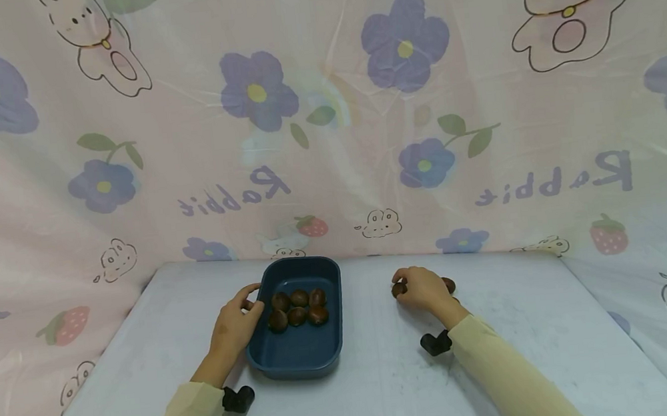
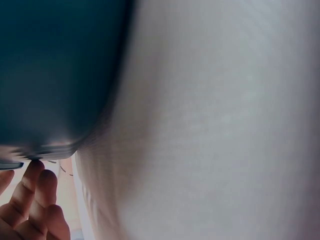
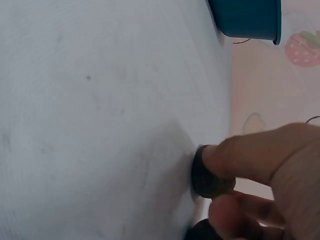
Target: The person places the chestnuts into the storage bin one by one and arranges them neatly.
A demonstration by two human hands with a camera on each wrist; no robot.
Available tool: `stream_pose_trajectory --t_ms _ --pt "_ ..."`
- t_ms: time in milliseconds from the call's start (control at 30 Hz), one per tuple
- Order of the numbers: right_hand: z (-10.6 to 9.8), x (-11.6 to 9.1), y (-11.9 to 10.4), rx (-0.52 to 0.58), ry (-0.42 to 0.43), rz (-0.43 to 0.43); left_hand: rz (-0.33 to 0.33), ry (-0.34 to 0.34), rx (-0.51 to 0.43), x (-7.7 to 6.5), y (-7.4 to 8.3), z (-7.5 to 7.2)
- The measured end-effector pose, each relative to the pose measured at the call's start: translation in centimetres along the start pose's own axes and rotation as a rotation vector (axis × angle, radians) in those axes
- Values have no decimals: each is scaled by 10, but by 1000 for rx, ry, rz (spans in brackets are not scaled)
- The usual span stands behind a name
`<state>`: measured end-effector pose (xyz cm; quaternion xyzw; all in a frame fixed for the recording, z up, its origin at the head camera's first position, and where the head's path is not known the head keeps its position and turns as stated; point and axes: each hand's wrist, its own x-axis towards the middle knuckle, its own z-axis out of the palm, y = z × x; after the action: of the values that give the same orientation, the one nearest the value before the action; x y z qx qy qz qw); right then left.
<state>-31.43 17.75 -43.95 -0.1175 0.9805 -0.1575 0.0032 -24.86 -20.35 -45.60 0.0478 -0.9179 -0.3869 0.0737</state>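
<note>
A dark blue rectangular tray (image 1: 297,362) stands on the table with several brown chestnuts (image 1: 298,316) inside, grouped in two rows. My left hand (image 1: 233,325) touches the tray's left side, its thumb and forefinger apart along the rim; the left wrist view shows loosely bent fingers (image 2: 36,187) just by the tray wall. To the right of the tray, my right hand (image 1: 424,289) pinches a chestnut (image 3: 210,175) between thumb and fingers, low over the table. Another chestnut (image 1: 449,284) shows beyond that hand, partly hidden by it.
The white table (image 1: 381,391) has its back edge against a pink curtain (image 1: 332,134) printed with rabbits and flowers. A black wrist mount (image 1: 239,400) sticks out at the left sleeve, and a similar black mount (image 1: 436,343) at the right one.
</note>
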Motion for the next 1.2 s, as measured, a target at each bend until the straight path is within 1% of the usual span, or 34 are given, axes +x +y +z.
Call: stream_pose_trajectory --t_ms 367,767,1067,1200 --pt "1 0 -2 16 -2 16 5 6 2 0 -1 1" --pt "0 3 -2 27 -6 8 4 8 -12 0 -1 0" --pt "3 4 -1 -6 -22 1 1 7 -15 0 -1 1" --pt "3 4 -2 -10 -15 -5 5 11 -11 1 -2 1"
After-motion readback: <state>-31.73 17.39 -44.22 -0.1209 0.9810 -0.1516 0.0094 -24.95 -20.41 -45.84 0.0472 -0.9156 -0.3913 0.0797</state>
